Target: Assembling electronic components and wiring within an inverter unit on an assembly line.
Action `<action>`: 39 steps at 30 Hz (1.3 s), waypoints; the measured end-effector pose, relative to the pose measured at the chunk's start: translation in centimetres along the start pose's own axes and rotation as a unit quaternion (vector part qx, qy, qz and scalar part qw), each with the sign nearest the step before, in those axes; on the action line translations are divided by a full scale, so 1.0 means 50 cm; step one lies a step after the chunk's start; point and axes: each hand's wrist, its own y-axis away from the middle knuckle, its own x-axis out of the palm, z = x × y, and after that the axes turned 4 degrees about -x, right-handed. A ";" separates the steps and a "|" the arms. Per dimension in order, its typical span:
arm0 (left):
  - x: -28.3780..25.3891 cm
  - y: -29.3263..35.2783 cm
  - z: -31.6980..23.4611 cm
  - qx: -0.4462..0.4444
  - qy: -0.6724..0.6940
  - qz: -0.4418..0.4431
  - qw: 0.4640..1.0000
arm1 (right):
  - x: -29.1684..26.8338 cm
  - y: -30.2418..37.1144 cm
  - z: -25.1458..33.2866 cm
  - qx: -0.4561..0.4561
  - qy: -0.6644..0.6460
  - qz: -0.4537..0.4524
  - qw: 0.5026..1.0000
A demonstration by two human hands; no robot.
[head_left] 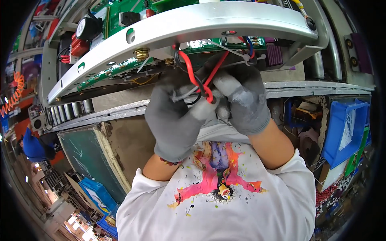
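The left gloved hand (pixel 171 120) has its grip pinched on the red and black wires (pixel 187 63); the right gloved hand (pixel 247 105) curls against them, its hold impossible to tell. Steadying the crossing closely is advisable, without straining leads beneath the silver frame (pixel 181 25) or green circuit board (pixel 110 72) beyond.

Two gloved grips (pixel 173 116) (pixel 247 102), one silver frame (pixel 193 26)

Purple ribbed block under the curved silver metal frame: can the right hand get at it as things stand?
Probably yes: the grey-gloved right hand appears close below the purple ribbed block, whose ribs show uncovered. That hand's busy at the red cable, though, so may have to break off first.
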 end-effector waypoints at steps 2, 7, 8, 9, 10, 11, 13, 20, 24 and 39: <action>-0.013 0.012 0.014 0.089 0.011 -0.012 0.996 | 0.007 0.002 0.006 -0.007 -0.001 0.008 1.000; -0.022 0.001 0.011 0.256 -0.230 -0.074 0.936 | 0.014 0.015 -0.017 -0.031 -0.084 0.012 0.996; -0.023 -0.004 0.013 0.257 -0.229 -0.072 0.936 | 0.009 0.011 -0.035 -0.032 -0.083 0.010 0.996; -0.024 -0.009 0.018 0.308 -0.235 -0.077 0.919 | 0.002 -0.003 -0.060 -0.235 0.093 -0.028 0.967; -0.023 -0.015 0.023 0.360 -0.240 -0.082 0.898 | -0.002 -0.010 -0.072 -0.420 0.263 -0.063 0.866; -0.014 -0.018 0.028 0.361 -0.228 -0.086 0.900 | 0.001 0.005 -0.071 -0.383 0.286 -0.092 0.874; -0.020 -0.030 0.019 0.401 -0.244 -0.049 0.881 | -0.003 0.004 -0.078 -0.439 0.324 -0.121 0.829; -0.052 -0.033 -0.038 0.389 -0.280 0.192 0.856 | -0.050 0.040 -0.045 -0.515 0.314 -0.033 0.797; -0.044 -0.070 -0.072 0.329 -0.284 0.282 0.855 | -0.076 0.029 -0.015 -0.452 0.277 0.019 0.848; -0.046 -0.082 -0.109 0.083 -0.134 0.275 0.948 | -0.081 0.015 -0.004 -0.522 0.454 -0.018 0.722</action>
